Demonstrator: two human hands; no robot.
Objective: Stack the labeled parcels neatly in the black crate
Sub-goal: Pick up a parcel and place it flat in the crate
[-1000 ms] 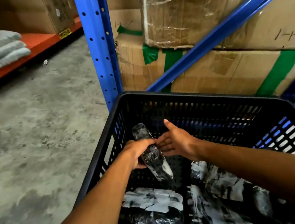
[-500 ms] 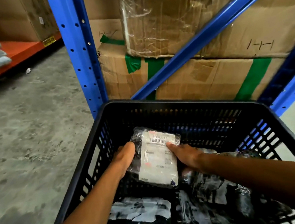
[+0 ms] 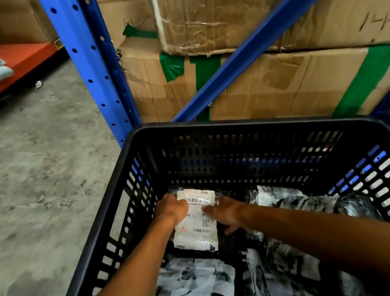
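Two hands reach down into the black crate (image 3: 255,125), one on each long edge of a labeled parcel (image 3: 195,221) lying label-up near the far left corner. Left hand (image 3: 170,208) grip presses its left edge; right hand (image 3: 224,212) grip presses its right edge, thumb on the label. More wrapped parcels (image 3: 196,285) lie around it.
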